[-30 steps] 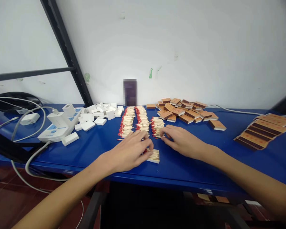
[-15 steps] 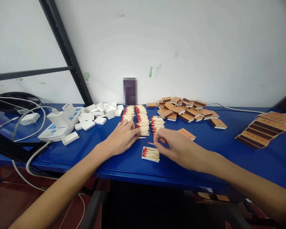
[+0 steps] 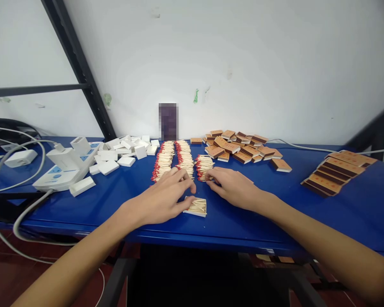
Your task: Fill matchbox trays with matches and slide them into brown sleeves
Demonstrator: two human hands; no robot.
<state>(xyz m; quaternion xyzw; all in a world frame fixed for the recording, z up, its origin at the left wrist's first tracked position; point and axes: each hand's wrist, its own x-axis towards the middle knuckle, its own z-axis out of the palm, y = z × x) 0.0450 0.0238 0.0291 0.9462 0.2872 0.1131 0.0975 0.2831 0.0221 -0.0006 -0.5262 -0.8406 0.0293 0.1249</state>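
Note:
My left hand (image 3: 168,196) is over the left end of a small white matchbox tray (image 3: 195,213) holding red-tipped matches. Its thumb touches the tray's matches or rim, and the index finger arches above with a gap between them. My right hand (image 3: 235,185) has its fingertips drawn together at the near right edge of the shortest match row (image 3: 205,164); whatever they pinch is hidden. Two longer rows of matches, a left row (image 3: 164,160) and a middle row (image 3: 184,155), run back towards the wall.
White box trays (image 3: 124,151) are heaped at the left, beside a power strip (image 3: 60,175) with chargers and cables. Orange-brown matchbox sleeves (image 3: 240,145) are piled at the back right. Several more sleeves (image 3: 336,170) lie in an overlapping stack further right. A black shelf post (image 3: 80,72) rises at the left.
My left hand has moved from the match rows to the tray. My right hand, which held a single match above the tray, is now at the short row. The view has turned slightly right.

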